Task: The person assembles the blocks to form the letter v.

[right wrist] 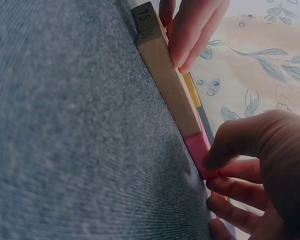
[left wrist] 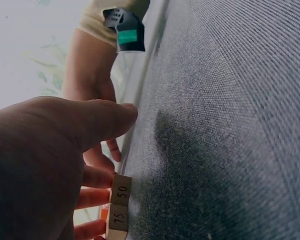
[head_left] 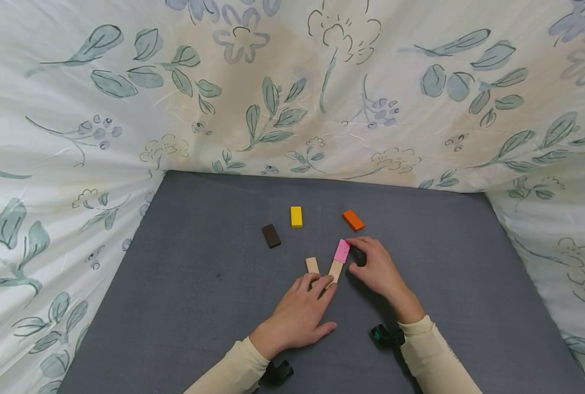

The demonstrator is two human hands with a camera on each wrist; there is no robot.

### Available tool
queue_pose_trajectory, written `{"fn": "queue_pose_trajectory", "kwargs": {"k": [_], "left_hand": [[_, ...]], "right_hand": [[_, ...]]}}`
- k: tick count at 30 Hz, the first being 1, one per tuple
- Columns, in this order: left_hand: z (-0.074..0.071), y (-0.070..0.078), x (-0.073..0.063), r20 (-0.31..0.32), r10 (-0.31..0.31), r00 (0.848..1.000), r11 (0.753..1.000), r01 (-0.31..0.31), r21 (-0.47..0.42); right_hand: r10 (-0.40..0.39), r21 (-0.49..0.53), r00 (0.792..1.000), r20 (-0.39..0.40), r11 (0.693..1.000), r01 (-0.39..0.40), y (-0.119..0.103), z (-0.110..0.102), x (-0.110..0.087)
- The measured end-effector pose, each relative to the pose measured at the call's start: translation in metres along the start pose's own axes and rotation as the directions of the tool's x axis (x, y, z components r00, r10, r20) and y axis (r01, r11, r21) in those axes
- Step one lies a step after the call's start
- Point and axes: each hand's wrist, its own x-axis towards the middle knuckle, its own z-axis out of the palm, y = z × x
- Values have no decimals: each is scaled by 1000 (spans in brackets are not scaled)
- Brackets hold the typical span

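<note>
Two plain wooden blocks lie in a narrow V on the grey cloth, the left wooden block [head_left: 312, 265] and the right wooden block [head_left: 335, 269]. Their near ends carry printed numbers, 75 and 50 in the left wrist view. My left hand [head_left: 299, 314] rests its extended fingers over the near part of both, thumb held apart. A pink block [head_left: 341, 251] sits end to end with the right wooden block. My right hand [head_left: 380, 269] touches the pink block's far end with the index finger; in the head view the thumb stands a little away from it.
Beyond the hands lie a dark brown block [head_left: 271, 236], a yellow block [head_left: 296, 216] and an orange block [head_left: 353, 220], spaced apart. Grey cloth [head_left: 198, 306] covers the table. A flower-patterned sheet [head_left: 282, 82] hangs at its back and sides.
</note>
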Motion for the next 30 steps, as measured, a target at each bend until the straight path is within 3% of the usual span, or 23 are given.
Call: {"fn": "queue_pose_trajectory", "kwargs": {"k": [30], "left_hand": [[2,0,1,-3,0,1000,1000,0,-1]], "right_hand": [[-27,26,999,-39,999,28,7,2,0]]}}
